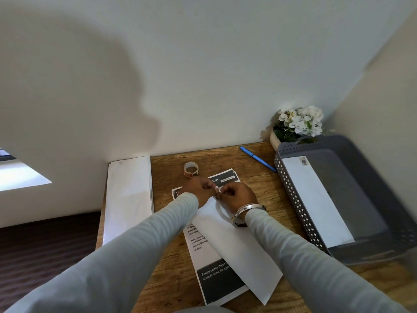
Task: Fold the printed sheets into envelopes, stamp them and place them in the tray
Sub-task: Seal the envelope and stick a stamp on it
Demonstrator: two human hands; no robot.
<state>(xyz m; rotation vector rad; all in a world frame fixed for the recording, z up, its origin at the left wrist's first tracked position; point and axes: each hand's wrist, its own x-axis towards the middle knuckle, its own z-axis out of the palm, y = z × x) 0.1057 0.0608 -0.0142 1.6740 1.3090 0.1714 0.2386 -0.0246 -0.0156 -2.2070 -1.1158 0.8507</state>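
The brown wooden tabletop (171,263) carries a stack of white paper sheets (128,195) along its left edge. Near the back edge stands a small brownish roll (191,169), and to its right lies a blue pen (258,158). A pot of white flowers (297,123) stands in the back right corner. A grey perforated plastic tray (293,193) is at the right edge. In the middle lies a black-and-white printed sheet (216,283).
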